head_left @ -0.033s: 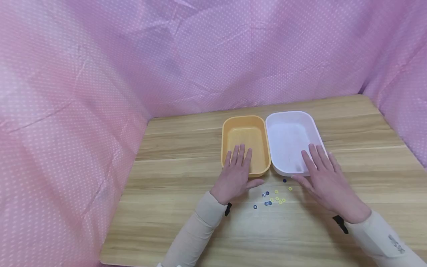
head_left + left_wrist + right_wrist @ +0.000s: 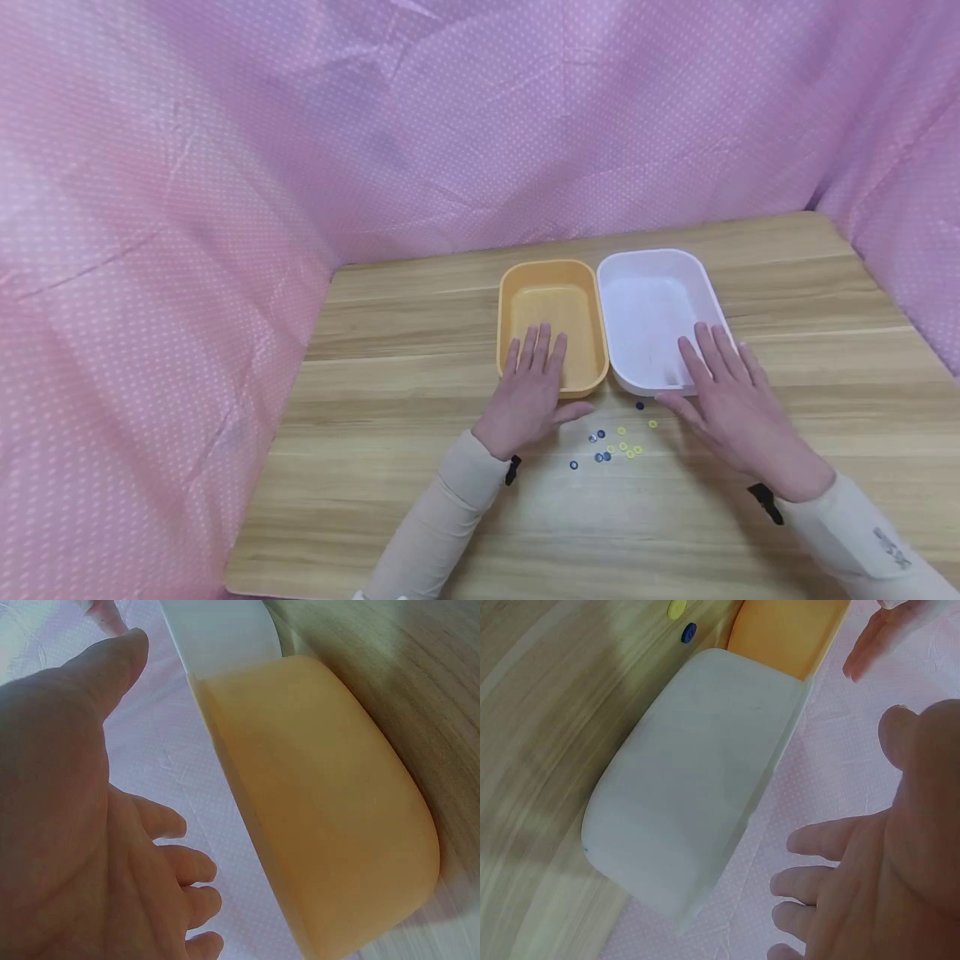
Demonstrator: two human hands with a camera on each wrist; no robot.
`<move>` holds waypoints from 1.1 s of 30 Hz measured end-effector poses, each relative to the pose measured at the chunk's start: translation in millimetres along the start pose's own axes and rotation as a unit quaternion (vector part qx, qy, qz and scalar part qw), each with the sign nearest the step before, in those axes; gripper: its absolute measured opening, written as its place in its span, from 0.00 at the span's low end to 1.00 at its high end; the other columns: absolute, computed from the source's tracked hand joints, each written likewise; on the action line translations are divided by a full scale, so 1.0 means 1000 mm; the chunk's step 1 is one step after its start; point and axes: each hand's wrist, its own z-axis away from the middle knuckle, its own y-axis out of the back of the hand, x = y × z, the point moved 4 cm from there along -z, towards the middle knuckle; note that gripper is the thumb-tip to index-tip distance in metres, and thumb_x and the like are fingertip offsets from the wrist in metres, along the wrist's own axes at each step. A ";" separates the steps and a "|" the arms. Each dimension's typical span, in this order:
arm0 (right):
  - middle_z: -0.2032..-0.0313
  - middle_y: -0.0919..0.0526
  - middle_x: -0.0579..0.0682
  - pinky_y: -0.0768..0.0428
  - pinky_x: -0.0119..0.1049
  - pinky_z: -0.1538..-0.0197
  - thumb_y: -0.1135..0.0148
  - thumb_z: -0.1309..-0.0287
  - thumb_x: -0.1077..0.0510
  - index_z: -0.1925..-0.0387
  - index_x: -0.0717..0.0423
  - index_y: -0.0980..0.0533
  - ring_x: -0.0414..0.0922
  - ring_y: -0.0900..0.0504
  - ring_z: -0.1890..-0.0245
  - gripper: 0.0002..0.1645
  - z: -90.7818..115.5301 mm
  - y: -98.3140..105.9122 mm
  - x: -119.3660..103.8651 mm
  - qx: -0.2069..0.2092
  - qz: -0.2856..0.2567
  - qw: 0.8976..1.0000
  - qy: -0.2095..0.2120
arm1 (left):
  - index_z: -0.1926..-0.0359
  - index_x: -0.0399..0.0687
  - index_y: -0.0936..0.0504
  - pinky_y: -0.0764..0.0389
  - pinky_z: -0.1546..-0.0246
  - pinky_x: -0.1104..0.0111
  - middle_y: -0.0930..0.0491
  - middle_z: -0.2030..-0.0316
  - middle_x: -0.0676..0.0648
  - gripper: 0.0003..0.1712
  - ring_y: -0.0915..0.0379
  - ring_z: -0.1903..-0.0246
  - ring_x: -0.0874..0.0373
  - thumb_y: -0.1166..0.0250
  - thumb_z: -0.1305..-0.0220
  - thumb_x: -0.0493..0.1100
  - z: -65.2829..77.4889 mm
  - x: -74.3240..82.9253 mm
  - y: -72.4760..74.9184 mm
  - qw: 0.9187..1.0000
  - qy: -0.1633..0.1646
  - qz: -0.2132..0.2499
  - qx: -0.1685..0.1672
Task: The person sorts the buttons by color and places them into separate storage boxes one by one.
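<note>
My left hand (image 2: 522, 396) is held palm down over the near end of the orange bin (image 2: 552, 265), fingers straight and thumb out to the side. Over the near right corner of the white bin (image 2: 651, 255), my right hand (image 2: 735, 408) is spread the same way. Both wrist views show the hands raised above the rims, apart from the bins and holding nothing. Between the hands, in front of the bins, lie several small yellow buttons (image 2: 637, 450) and several dark blue buttons (image 2: 573, 465). One blue button (image 2: 688, 632) sits close to the white bin.
The two bins stand side by side on a wood-grain table (image 2: 390, 400). Pink dotted cloth (image 2: 480, 125) hangs behind the table and along its sides. Black straps (image 2: 766, 503) show at the wrists below the light sleeves (image 2: 442, 508).
</note>
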 end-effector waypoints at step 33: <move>0.69 0.22 0.45 0.23 0.42 0.70 0.34 0.47 0.60 0.60 0.57 0.21 0.42 0.24 0.71 0.11 0.021 -0.036 -0.026 -0.043 -0.133 0.989 -0.040 | 0.26 0.55 0.55 0.55 0.33 0.69 0.56 0.28 0.58 0.44 0.62 0.31 0.67 0.39 0.36 0.44 -0.016 -0.087 -0.079 0.604 0.181 0.757 0.170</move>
